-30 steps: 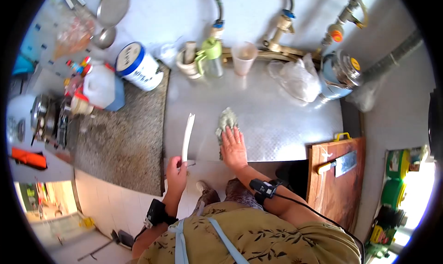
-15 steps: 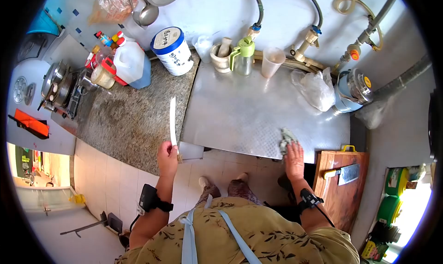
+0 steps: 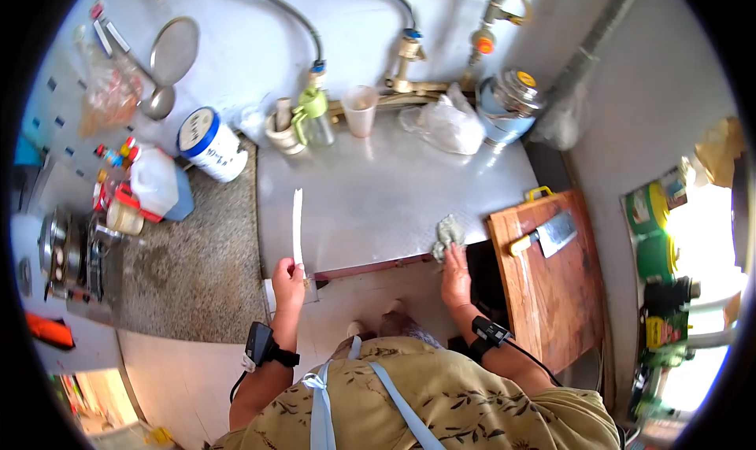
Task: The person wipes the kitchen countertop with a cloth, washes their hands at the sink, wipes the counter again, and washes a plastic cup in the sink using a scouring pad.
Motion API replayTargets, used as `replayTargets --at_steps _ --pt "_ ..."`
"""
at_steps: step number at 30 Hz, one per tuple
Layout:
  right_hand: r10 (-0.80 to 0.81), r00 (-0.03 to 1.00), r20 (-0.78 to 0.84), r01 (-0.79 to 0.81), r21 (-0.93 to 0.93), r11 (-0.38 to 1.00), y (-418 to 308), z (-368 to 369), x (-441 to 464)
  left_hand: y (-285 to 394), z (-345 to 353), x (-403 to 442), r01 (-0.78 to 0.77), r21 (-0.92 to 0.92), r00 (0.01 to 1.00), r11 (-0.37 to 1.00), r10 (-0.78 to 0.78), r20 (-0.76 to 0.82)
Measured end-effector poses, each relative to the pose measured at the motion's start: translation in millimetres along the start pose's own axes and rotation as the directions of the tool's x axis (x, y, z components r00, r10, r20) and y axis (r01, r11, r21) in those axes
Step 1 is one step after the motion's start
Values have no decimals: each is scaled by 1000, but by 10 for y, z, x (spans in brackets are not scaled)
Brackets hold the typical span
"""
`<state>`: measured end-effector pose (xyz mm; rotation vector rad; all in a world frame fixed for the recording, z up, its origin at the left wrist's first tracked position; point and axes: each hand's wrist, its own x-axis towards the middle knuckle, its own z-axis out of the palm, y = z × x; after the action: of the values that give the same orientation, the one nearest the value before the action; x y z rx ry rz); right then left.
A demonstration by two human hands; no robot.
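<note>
My left hand (image 3: 289, 285) is closed around the lower end of a long, thin white strip (image 3: 297, 225). The strip points away from me over the left part of the steel worktop (image 3: 362, 206); its exact kind is unclear. At the worktop's front right edge, my right hand (image 3: 455, 275) has its fingers stretched forward and pressed on a crumpled grey-green cloth (image 3: 449, 231). Part of the cloth shows beyond the fingertips; the rest is hidden under them.
Right of the worktop, a cleaver (image 3: 557, 234) lies on a wooden board (image 3: 543, 292). Along the wall stand a green-lidded jug (image 3: 316, 123), a plastic cup (image 3: 360, 113), a plastic bag (image 3: 453, 123) and a blue flask (image 3: 504, 119). A white tub (image 3: 213, 144) stands on the granite counter (image 3: 205, 269).
My view has swung to the right, so the surroundings sit further left. The strip in my left hand is now over the steel worktop instead of the granite. My right hand stays at the cloth.
</note>
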<state>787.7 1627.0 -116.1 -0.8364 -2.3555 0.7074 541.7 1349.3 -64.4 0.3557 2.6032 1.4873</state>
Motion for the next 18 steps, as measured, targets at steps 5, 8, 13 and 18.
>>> replayTargets --at_steps 5,8,13,18 --pt "613 690 384 -674 649 353 -351 30 -537 173 246 198 -90 41 985 995 83 153" --pt "608 595 526 -616 784 -75 -715 -489 -550 80 396 398 -243 113 950 964 213 227" --pt "732 544 411 -489 864 -121 -678 -990 -931 358 632 334 -116 -44 840 992 122 528" --pt "799 509 321 -238 944 -227 -745 -1152 -1647 668 1012 -19 -92 -125 693 988 154 704"
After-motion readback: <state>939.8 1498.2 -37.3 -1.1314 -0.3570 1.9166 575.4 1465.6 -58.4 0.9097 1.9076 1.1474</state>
